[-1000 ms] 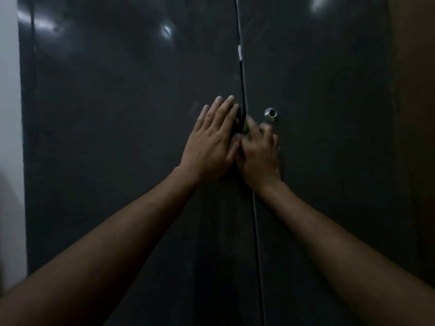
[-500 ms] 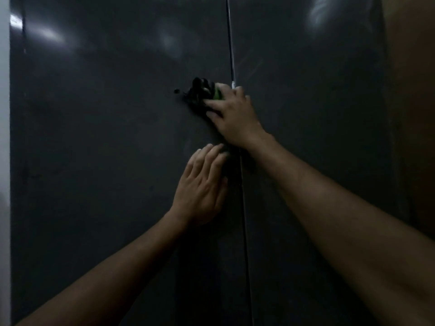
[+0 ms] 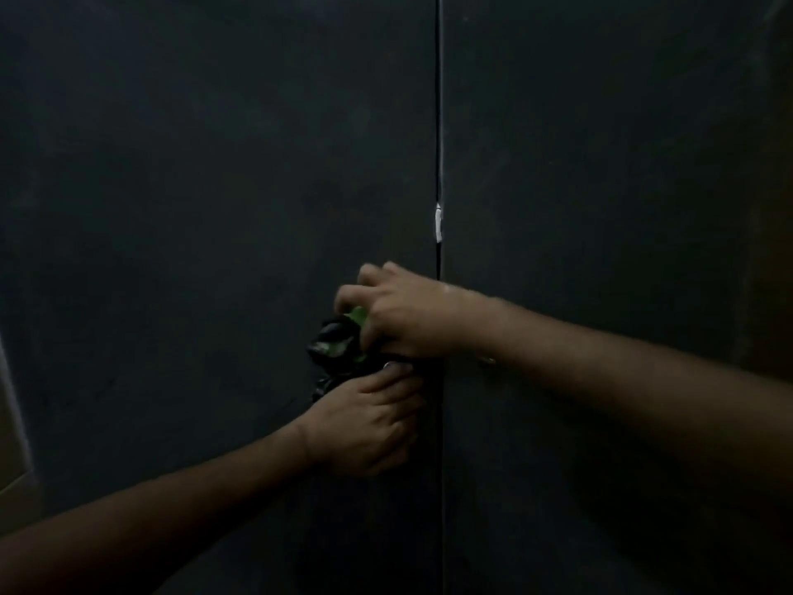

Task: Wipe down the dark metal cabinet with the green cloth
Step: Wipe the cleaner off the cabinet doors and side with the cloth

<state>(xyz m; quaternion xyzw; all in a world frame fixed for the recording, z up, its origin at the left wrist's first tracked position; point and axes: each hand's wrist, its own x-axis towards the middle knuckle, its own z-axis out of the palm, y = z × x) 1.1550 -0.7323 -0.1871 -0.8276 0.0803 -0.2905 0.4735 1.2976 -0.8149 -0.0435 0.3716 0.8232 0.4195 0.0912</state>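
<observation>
The dark metal cabinet [image 3: 193, 208] fills the view, its two doors meeting at a vertical seam [image 3: 437, 122] right of centre. My right hand [image 3: 403, 315] grips the bunched green cloth [image 3: 339, 341] against the left door, just left of the seam. Just below it, my left hand [image 3: 369, 427] rests on the same door, fingers pointing up to the cloth's lower edge. Most of the cloth looks dark, with small green patches showing.
A small white mark [image 3: 438, 225] sits on the seam above my hands. A pale wall edge [image 3: 13, 401] shows at the far left. A brownish surface [image 3: 772, 251] borders the cabinet on the right.
The cloth in my right hand has moved from the seam to the left door. My left hand has slid from beside the right hand to just beneath it. The camera has closed in.
</observation>
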